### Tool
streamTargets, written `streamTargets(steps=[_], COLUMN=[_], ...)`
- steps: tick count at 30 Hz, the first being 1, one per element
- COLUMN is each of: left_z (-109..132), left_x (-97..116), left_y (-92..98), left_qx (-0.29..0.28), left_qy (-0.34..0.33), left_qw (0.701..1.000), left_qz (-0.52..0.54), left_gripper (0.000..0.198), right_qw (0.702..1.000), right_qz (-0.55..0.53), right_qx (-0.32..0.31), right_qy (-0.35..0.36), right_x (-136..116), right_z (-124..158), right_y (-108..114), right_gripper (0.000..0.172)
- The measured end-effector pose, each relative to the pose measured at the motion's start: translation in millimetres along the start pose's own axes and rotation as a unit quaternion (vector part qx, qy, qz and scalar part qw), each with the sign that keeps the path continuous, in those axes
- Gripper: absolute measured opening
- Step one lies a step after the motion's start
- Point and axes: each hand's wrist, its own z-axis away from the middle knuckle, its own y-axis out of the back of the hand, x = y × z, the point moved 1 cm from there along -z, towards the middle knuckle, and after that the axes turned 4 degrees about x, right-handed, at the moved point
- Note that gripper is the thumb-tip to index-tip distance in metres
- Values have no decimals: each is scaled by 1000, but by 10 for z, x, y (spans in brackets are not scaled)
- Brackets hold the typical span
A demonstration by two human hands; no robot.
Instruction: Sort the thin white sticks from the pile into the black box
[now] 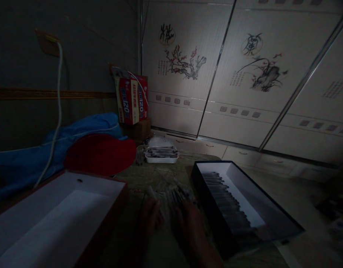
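In dim light my left hand [151, 214] is low in the centre, its curled fingers at a pale slim piece [152, 192]. Just right of it, my right hand [188, 217] reaches over several dark, thin pen-like sticks [178, 195] on the table; its fingertips are blurred and dark. Between the hands lie clear, thin pieces. Right of my hands, a black-edged box [245, 178] holds a long row of dark pen-like items [225, 201]. At the left stands a red-brown box with a white inside [62, 208], with one small dark spot on its wall.
Beyond my hands, a white tray [161, 160] full of thin sticks sits on the green table [137, 172]. Red cloth [100, 153], blue cloth [84, 128] and a white cable [59, 85] are at the left. A red printed package [133, 100] stands behind, near sliding cabinet doors [185, 33].
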Motion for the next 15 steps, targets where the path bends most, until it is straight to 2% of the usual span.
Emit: streamTargets(steps=[3, 7, 12, 15], left_z=[-47, -46, -38, -61], left_x=[10, 52, 90, 73], left_y=[35, 61, 63, 49], left_qx=[30, 54, 46, 40], left_qy=[37, 32, 4, 11], left_qw=[998, 995, 995, 992], left_qz=[50, 74, 89, 117], left_gripper=[51, 51, 41, 39], right_qw=[993, 989, 989, 994], right_qz=[95, 117, 120, 94], right_qx=[-40, -51, -44, 2], right_qy=[-65, -75, -72, -51], right_x=[183, 275, 254, 259], right_z=[-137, -191, -166, -99], right_y=[15, -13, -18, -11], right_gripper=[34, 34, 31, 26])
